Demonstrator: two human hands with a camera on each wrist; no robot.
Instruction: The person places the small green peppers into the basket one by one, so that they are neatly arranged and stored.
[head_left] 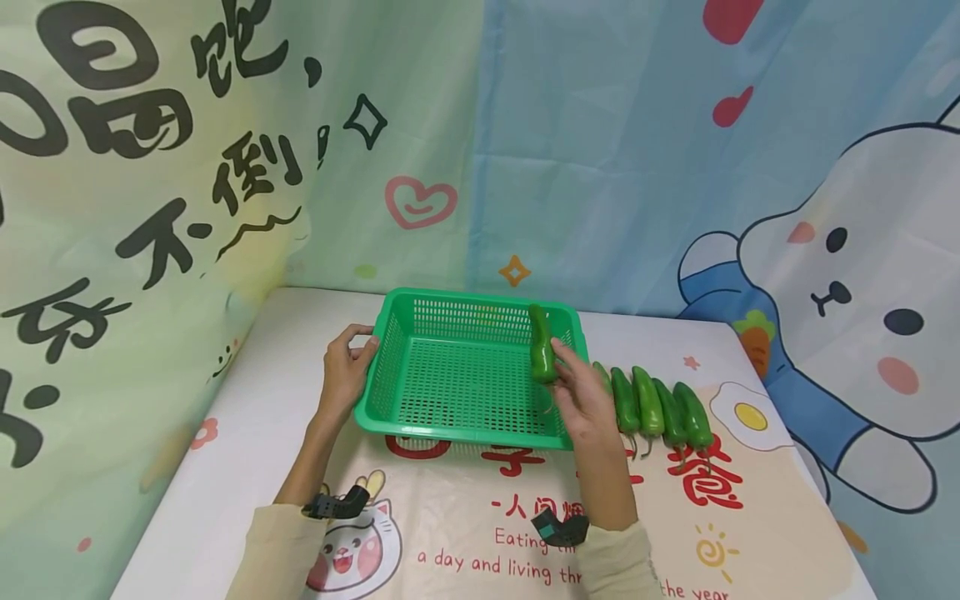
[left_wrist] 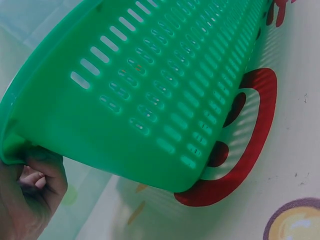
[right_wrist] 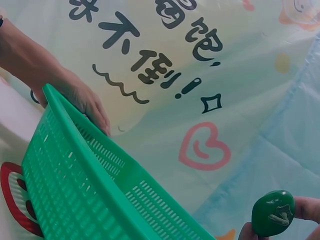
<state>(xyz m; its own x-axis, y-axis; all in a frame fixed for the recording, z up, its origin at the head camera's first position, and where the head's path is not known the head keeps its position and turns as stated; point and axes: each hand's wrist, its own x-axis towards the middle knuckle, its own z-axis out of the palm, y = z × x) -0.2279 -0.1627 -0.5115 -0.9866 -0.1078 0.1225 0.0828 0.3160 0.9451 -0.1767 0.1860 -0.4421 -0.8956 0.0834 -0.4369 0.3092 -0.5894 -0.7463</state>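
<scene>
A green plastic basket (head_left: pixel 468 440) with slotted walls stands on the table, and its floor shows bare. My left hand (head_left: pixel 348 367) grips the basket's left rim; in the left wrist view the fingers (left_wrist: pixel 47 172) curl under that rim. With my right hand (head_left: pixel 583 390) I pinch a green chili pepper (head_left: pixel 541 346) near its stem end, over the basket's right side. In the right wrist view the pepper (right_wrist: pixel 273 214) shows end-on, stem toward the camera, between thumb and finger.
Several more green peppers (head_left: pixel 648 402) lie in a row on the table right of the basket, stems toward me, the leftmost partly behind my right hand. A printed cloth (head_left: pixel 480 533) covers the table's front. A patterned curtain (head_left: pixel 585 167) hangs behind.
</scene>
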